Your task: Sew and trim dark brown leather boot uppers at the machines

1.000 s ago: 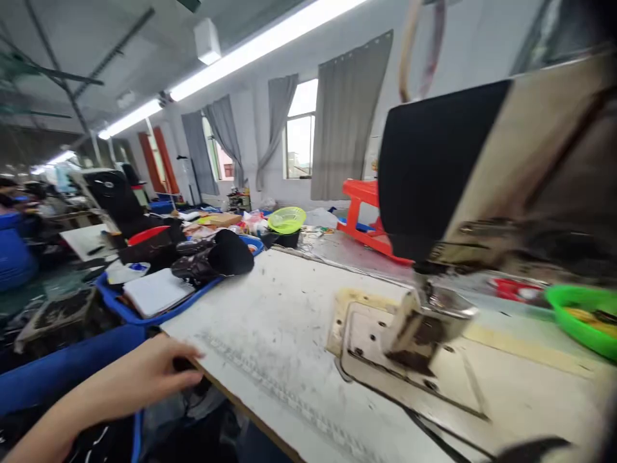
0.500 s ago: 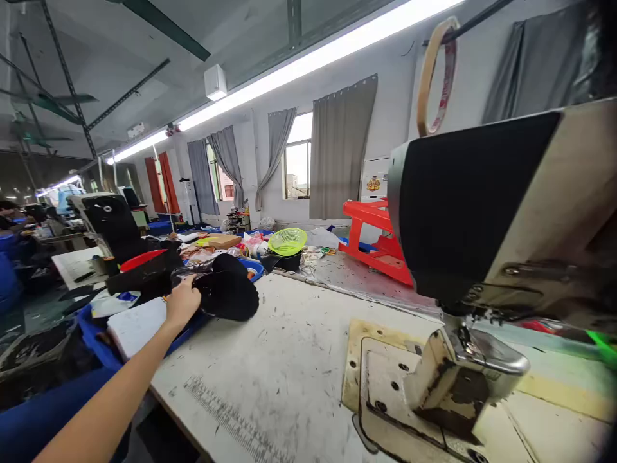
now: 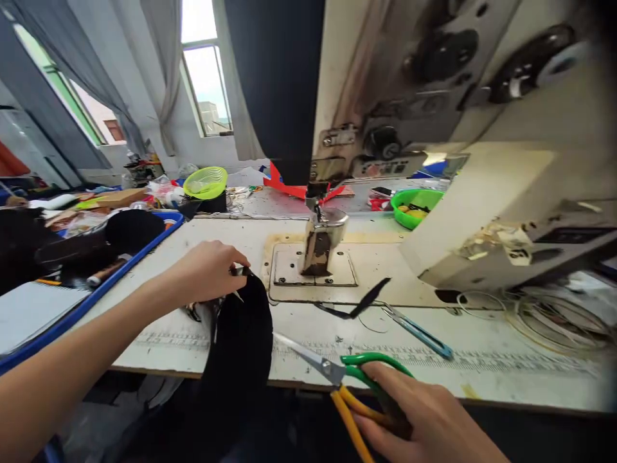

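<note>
My left hand [image 3: 212,273] pinches the upper edge of a black shoe-upper-like piece [image 3: 243,334], which hangs over the table's front edge. My right hand [image 3: 424,415] is wrapped around a pair of scissors [image 3: 326,368] with one green and one orange handle. The scissors' tip points left, close to the black piece's right edge; whether it touches, I cannot tell. Beyond both hands stands a sewing machine [image 3: 321,247] with a raised post. On the table near the scissors lie a narrow black strip [image 3: 359,310] and a blue-handled slim tool [image 3: 419,333].
At left, a blue basket [image 3: 171,225] holds black pieces and a white pad [image 3: 41,315]. Further back are a yellow-green colander [image 3: 206,185] and a green bowl [image 3: 414,215]. A coil of cord [image 3: 554,321] lies at right. A printed ruler [image 3: 520,365] runs along the table's front.
The view has turned right and down. My left hand has gone from beside the blue basket to the table's front with a black piece. My right hand, with scissors, has come into view.
</note>
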A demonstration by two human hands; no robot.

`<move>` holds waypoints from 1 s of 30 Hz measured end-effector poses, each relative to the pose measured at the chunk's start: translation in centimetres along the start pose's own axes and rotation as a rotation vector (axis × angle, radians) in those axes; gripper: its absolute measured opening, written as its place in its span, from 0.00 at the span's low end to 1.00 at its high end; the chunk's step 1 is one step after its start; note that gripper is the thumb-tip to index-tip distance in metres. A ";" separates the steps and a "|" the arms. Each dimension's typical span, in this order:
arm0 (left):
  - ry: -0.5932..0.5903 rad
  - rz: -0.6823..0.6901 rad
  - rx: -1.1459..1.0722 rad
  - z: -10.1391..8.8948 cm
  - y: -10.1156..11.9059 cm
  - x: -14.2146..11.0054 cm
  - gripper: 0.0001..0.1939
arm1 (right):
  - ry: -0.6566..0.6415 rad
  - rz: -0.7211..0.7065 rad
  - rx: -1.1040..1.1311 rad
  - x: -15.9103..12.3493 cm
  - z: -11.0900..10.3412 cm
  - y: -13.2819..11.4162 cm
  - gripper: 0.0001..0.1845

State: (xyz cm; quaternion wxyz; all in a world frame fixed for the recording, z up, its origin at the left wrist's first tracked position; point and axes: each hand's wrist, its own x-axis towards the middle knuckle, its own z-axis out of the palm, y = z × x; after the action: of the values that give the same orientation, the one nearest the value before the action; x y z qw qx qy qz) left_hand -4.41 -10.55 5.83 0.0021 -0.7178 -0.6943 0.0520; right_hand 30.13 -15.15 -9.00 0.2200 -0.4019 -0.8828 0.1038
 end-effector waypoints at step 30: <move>-0.373 0.347 0.374 5.2 11.8 1.2 0.08 | -0.192 0.247 -0.110 -3.1 4.6 -6.4 0.09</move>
State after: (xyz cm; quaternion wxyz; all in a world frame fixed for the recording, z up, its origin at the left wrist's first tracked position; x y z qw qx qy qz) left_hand 6.98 -10.11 -0.34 -0.0023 -0.7908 -0.5284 0.3089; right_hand 25.50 -21.72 -11.74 0.0978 -0.5071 -0.8479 0.1194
